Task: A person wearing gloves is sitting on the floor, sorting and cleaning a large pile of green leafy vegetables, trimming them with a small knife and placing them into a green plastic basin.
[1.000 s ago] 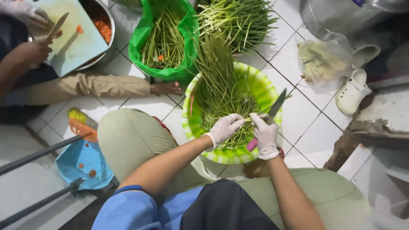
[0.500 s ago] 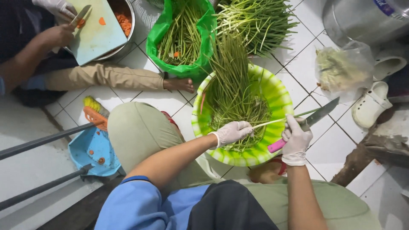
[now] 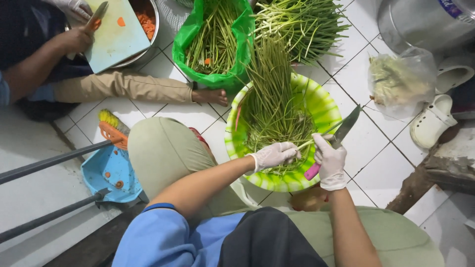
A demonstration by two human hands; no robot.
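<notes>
Green stalks [image 3: 273,106] over basin [image 3: 324,106]: left hand [image 3: 273,155] pinches stem for trimming; right hand [image 3: 330,160] clasps knife [image 3: 340,133].

Gloved left hand [image 3: 274,154] pinches a green stalk [image 3: 316,138]; right hand [image 3: 330,159] grips a knife [image 3: 341,132] above the green basin [image 3: 324,106].

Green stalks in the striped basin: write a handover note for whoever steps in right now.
Left hand, gloved, pinches one green stalk above the green striped basin.
Right hand, gloved, grips the pink-handled knife, blade up and close to that stalk.
Done: a loose heap of stalks lies in the basin.
Left: the held stalk looks uncut; more stalks fill the green bag and a pile beyond.
</notes>
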